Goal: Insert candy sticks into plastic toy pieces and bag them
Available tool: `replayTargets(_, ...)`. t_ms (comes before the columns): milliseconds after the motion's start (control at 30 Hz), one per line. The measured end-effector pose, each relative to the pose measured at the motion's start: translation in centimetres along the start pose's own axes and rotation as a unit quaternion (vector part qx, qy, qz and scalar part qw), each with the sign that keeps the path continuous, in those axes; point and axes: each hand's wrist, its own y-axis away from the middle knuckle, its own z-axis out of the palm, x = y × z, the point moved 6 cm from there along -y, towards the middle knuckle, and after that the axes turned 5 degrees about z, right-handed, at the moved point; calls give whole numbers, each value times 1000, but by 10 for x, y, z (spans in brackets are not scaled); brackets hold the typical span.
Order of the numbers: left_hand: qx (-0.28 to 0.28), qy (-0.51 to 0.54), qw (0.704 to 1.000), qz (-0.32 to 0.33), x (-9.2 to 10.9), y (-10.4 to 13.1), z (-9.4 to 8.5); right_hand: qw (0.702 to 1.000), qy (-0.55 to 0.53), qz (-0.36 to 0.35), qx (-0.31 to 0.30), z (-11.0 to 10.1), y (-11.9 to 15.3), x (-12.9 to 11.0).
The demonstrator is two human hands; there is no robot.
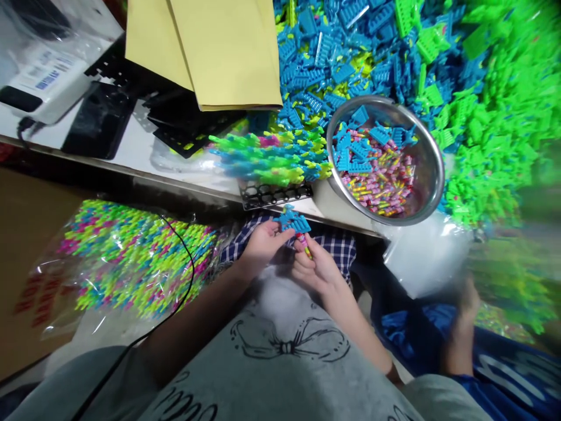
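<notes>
At far left I record a black flat device (100,120) on the white table (175,171), with a clear bag of multicoloured pieces (135,257) below the table edge. Yellow sheets (228,52) lie over dark perforated sheets, and a blurred cluster of multicoloured pieces (267,156) sits near the edge, just above a black frame (276,195). In front of the edge, I find the left hand (263,242) closed, pinching a blue toothed piece (294,221) between thumb and fingers. The right hand (322,266) grips a small pink-and-yellow tube (304,245), its red end at the piece's lower edge; contact between the two I cannot confirm. Behind and to the right, a heap of blue pieces (307,76) backs a steel bowl (432,175) containing blue pieces over many small tubes. A white plastic sheet (427,254) hangs below the bowl, beside another person's bare limb (465,316), and a blurred green heap (512,117) occupies the far right.
</notes>
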Motion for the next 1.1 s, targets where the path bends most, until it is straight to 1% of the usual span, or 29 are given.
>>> replayTargets(67, -9, -17, 1000, 16, 1, 0, -3, 1000, 2, 1, 5, 0, -5, 4)
replayTargets(133, -15, -36, 999, 23, 2, 0, -7, 999, 26, -15, 30, -1, -11, 7)
replayTargets(200, -2, -64, 997, 37, 6, 1, -15, 990, 77, -75, 87, -5, -13, 3)
replayTargets(267, 36, -98, 992, 67, 13, 3, -26, 965, 157, -150, 147, -8, -11, -5)
replayTargets(300, 54, -114, 988, 86, 18, 5, -31, 945, 208, -183, 174, -8, -8, -10)
replayTargets(333, 68, -129, 984, 105, 23, 7, -34, 919, 270, -210, 197, -6, -5, -15)
replayTargets(367, 78, -142, 979, 124, 29, 10, -37, 887, 338, -233, 215, -4, -3, -21)
replayTargets(433, 89, -169, 967, 171, 40, 14, -40, 810, 451, -285, 243, 4, 1, -32)
replayTargets(467, 96, -186, 957, 203, 46, 16, -42, 777, 485, -311, 253, 8, 2, -37)
replayTargets(500, 102, -205, 944, 238, 52, 18, -45, 755, 500, -334, 260, 11, 1, -41)
replayTargets(533, 106, -227, 929, 272, 57, 19, -48, 745, 497, -355, 269, 13, 0, -44)
replayTargets(567, 110, -250, 914, 301, 60, 20, -51, 741, 482, -372, 282, 14, -3, -47)
replayTargets(633, 129, -296, 883, 340, 61, 18, -62, 741, 446, -398, 307, 14, -11, -51)
replayTargets(700, 152, -352, 854, 351, 57, 12, -74, 732, 424, -419, 330, 16, -22, -53)
replayTargets(767, 162, -402, 832, 347, 49, 6, -81, 708, 422, -443, 352, 19, -32, -55)
replayTargets(833, 153, -426, 824, 340, 41, 3, -83, 675, 427, -464, 383, 23, -39, -55)
replayTargets(900, 145, -428, 825, 339, 36, 5, -82, 649, 433, -466, 417, 24, -45, -54)
replayTargets(1000, 132, -432, 825, 340, 30, 12, -77, 626, 441, -453, 457, 26, -50, -50)
replayTargets(1100, 120, -430, 827, 341, 21, 18, -76, 597, 456, -459, 475, 29, -50, -46)
